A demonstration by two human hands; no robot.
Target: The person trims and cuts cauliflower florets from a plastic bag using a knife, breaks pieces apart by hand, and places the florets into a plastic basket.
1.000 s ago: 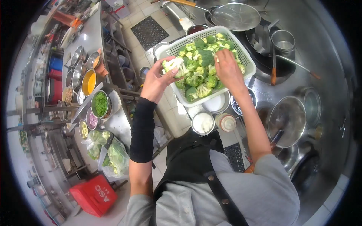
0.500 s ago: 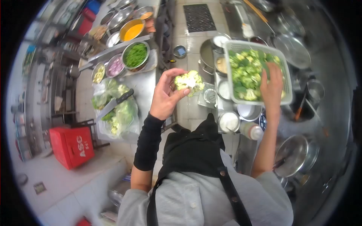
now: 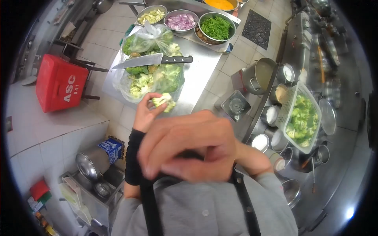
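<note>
My left hand point(image 3: 146, 114) holds a pale cauliflower piece point(image 3: 164, 102) between thumb and fingers, just in front of a clear plastic bag point(image 3: 171, 80) of green and pale florets. A knife with a black handle point(image 3: 177, 59) lies across that bag. Close to the camera, my right hand point(image 3: 189, 145) is large and blurred, its fingers curled; whether anything is inside them cannot be made out. The white perforated basket point(image 3: 282, 118) of broccoli and cauliflower florets point(image 3: 302, 122) stands off to the right, apart from both hands.
Bowls of green vegetables point(image 3: 215, 27), chopped purple onion point(image 3: 181, 21) and pale slices point(image 3: 151, 16) line the far end of the metal table point(image 3: 204, 65). A red box point(image 3: 61, 83) is at left. A scale point(image 3: 235, 105) and large pot point(image 3: 260, 74) stand between table and stove.
The view has swung left toward the bag and knife. My right hand has left the basket and come up close to the camera. My left hand still holds the cauliflower, now near the bag.
</note>
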